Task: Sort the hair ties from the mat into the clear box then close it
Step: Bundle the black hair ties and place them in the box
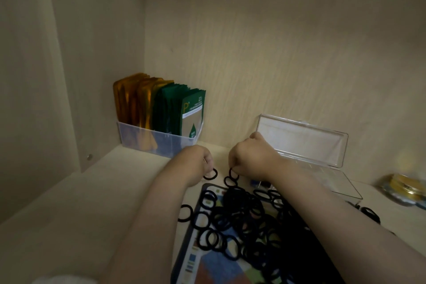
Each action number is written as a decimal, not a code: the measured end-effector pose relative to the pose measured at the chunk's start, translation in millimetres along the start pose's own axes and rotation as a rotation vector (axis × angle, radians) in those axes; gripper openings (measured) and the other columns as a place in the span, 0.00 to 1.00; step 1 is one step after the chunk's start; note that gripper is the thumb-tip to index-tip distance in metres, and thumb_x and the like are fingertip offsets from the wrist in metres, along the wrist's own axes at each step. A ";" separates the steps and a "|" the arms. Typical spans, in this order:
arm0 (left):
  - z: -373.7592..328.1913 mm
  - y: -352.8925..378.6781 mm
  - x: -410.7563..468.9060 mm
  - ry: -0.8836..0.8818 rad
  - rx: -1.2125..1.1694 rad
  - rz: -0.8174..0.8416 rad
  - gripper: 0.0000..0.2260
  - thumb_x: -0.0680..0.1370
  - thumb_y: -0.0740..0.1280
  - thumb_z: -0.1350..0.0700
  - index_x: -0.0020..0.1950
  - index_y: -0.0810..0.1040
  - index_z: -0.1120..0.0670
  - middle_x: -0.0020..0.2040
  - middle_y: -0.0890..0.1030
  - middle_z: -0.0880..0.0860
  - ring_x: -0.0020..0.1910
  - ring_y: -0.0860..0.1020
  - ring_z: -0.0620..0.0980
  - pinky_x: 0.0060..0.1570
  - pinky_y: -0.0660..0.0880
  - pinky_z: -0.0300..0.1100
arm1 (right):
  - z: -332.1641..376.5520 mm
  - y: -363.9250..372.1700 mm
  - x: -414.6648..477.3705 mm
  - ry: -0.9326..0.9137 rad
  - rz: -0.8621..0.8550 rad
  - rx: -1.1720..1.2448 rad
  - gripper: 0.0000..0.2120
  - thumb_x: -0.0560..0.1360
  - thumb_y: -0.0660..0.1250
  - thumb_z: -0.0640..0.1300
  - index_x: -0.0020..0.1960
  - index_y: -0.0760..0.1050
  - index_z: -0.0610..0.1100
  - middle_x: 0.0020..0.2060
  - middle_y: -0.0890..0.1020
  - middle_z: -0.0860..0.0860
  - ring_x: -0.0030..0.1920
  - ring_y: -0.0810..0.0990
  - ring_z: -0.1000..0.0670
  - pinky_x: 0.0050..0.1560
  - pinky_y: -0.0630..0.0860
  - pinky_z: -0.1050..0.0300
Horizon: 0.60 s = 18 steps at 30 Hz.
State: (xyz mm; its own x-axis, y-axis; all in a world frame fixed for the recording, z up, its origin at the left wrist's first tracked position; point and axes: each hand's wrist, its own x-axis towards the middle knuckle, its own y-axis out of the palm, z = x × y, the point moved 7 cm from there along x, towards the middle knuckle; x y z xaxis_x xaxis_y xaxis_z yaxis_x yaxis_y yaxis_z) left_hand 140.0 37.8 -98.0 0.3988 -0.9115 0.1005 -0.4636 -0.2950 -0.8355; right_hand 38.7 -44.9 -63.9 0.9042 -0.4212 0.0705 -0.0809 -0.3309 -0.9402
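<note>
Several black hair ties [239, 221] lie heaped on a colourful mat [207, 265] on the shelf. My left hand [196, 159] pinches one black tie [211, 174] just beyond the mat's far edge. My right hand [249, 157] pinches another black tie [232, 173] beside it. The clear box [341, 182] stands open to the right of my right hand, its lid [299, 138] leaning up against the back wall. My right forearm hides part of the box and the heap.
A translucent bin [152, 140] with gold and green sachets stands in the back left corner. A round gold-topped container [405, 189] sits at the far right. Loose ties lie off the mat at left [185, 212] and right [371, 213]. Cabinet walls close in the back and left.
</note>
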 end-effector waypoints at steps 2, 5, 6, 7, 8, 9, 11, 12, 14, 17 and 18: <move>-0.7 -4.3 -2.5 -0.005 -0.032 0.026 0.07 0.80 0.65 0.57 0.51 0.82 0.54 0.47 0.84 0.53 0.47 0.83 0.51 0.50 0.79 0.42 | 4.8 -4.4 0.9 -0.033 -0.019 0.056 0.09 0.74 0.65 0.47 0.49 0.82 0.53 0.45 0.85 0.57 0.48 0.81 0.52 0.64 0.62 0.51; 2.4 4.3 -9.0 -0.067 -0.150 0.154 0.05 0.78 0.68 0.60 0.48 0.84 0.55 0.40 0.85 0.50 0.36 0.82 0.46 0.38 0.79 0.37 | 17.9 4.6 0.8 -0.082 0.043 0.028 0.12 0.75 0.65 0.48 0.56 0.81 0.56 0.47 0.85 0.56 0.53 0.79 0.51 0.64 0.60 0.49; 1.9 7.5 -11.7 -0.069 -0.158 0.190 0.05 0.77 0.70 0.61 0.48 0.85 0.55 0.38 0.84 0.49 0.34 0.82 0.45 0.36 0.78 0.34 | 21.9 8.7 0.9 -0.092 0.056 -0.005 0.13 0.76 0.65 0.48 0.58 0.81 0.57 0.48 0.85 0.56 0.55 0.78 0.50 0.65 0.60 0.47; 1.1 10.2 -13.7 -0.066 -0.153 0.217 0.05 0.76 0.71 0.62 0.49 0.86 0.55 0.37 0.84 0.48 0.34 0.82 0.45 0.37 0.78 0.34 | 25.6 11.0 0.9 -0.102 0.051 -0.034 0.12 0.75 0.65 0.49 0.57 0.81 0.57 0.49 0.84 0.55 0.56 0.77 0.49 0.64 0.60 0.47; 0.8 12.2 -15.3 -0.067 -0.150 0.236 0.05 0.75 0.73 0.62 0.49 0.86 0.55 0.37 0.84 0.48 0.36 0.83 0.46 0.40 0.79 0.36 | 28.4 12.3 1.4 -0.113 0.028 -0.054 0.11 0.75 0.66 0.49 0.54 0.82 0.56 0.49 0.84 0.54 0.55 0.76 0.48 0.62 0.60 0.47; 0.5 12.8 -16.6 -0.067 -0.146 0.249 0.05 0.74 0.74 0.62 0.48 0.87 0.54 0.38 0.85 0.48 0.38 0.84 0.47 0.45 0.80 0.38 | 29.9 12.3 1.8 -0.122 -0.001 -0.068 0.10 0.74 0.66 0.50 0.52 0.83 0.56 0.49 0.84 0.53 0.55 0.76 0.48 0.59 0.61 0.48; -0.8 12.7 -18.3 -0.066 -0.140 0.276 0.06 0.73 0.75 0.61 0.48 0.87 0.53 0.38 0.85 0.46 0.40 0.84 0.46 0.48 0.81 0.38 | 28.8 12.0 1.1 -0.126 -0.016 -0.061 0.09 0.73 0.66 0.51 0.51 0.83 0.54 0.49 0.83 0.53 0.53 0.77 0.48 0.57 0.62 0.49; -1.1 12.5 -19.1 -0.070 -0.131 0.291 0.06 0.72 0.76 0.61 0.48 0.87 0.53 0.39 0.85 0.46 0.40 0.84 0.45 0.47 0.80 0.37 | 26.9 11.1 -0.3 -0.124 -0.014 -0.037 0.09 0.74 0.66 0.50 0.51 0.83 0.54 0.49 0.84 0.53 0.52 0.78 0.48 0.57 0.63 0.50; -1.0 11.8 -20.6 -0.079 -0.109 0.312 0.07 0.71 0.77 0.59 0.48 0.87 0.51 0.42 0.86 0.46 0.40 0.83 0.44 0.45 0.79 0.35 | 20.9 0.9 -6.7 -0.112 -0.077 0.090 0.08 0.76 0.66 0.48 0.52 0.82 0.52 0.48 0.85 0.53 0.50 0.80 0.49 0.56 0.66 0.54; 0.3 10.7 -20.4 -0.087 -0.092 0.327 0.07 0.70 0.78 0.56 0.47 0.88 0.50 0.42 0.86 0.44 0.44 0.82 0.43 0.46 0.77 0.35 | 6.5 -21.0 -24.6 -0.010 -0.173 0.482 0.07 0.76 0.69 0.43 0.51 0.84 0.48 0.42 0.85 0.55 0.39 0.79 0.61 0.41 0.69 0.71; 0.2 10.9 -20.6 -0.086 -0.071 0.336 0.07 0.70 0.78 0.56 0.48 0.88 0.50 0.42 0.86 0.44 0.45 0.82 0.43 0.47 0.77 0.35 | 4.2 -22.4 -31.4 0.018 -0.139 0.600 0.06 0.76 0.70 0.42 0.50 0.85 0.48 0.40 0.84 0.57 0.37 0.78 0.64 0.39 0.69 0.75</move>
State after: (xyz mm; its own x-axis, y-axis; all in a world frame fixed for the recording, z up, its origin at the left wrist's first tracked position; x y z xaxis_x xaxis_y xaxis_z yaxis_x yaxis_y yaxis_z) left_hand 126.9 53.4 -109.3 0.2789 -0.9343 -0.2220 -0.6332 -0.0051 -0.7740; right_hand 13.8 -20.7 -46.5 0.8817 -0.4242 0.2064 0.2918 0.1469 -0.9451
